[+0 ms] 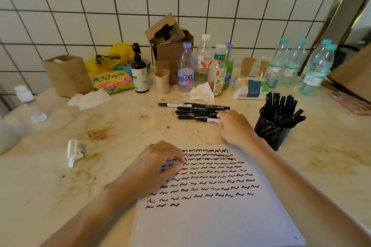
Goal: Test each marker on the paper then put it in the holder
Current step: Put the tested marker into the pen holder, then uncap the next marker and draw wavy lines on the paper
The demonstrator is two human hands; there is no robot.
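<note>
Our right hand (233, 126) reaches the near end of the marker pile (197, 111) on the table (50, 176), fingertips touching the closest marker (208, 120); we cannot tell whether it is gripped. Our left hand (158, 166), fingers curled, presses the paper (210, 216) flat. The markers look light, stiff, smooth and likely to roll, so we would pinch mid-barrel. The holder (278, 126) stands just right, crowded.

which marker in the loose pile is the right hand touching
The nearest marker, at the front edge of the pile, white-labelled; the right hand has its fingers on its end. The others lie behind it.
</note>
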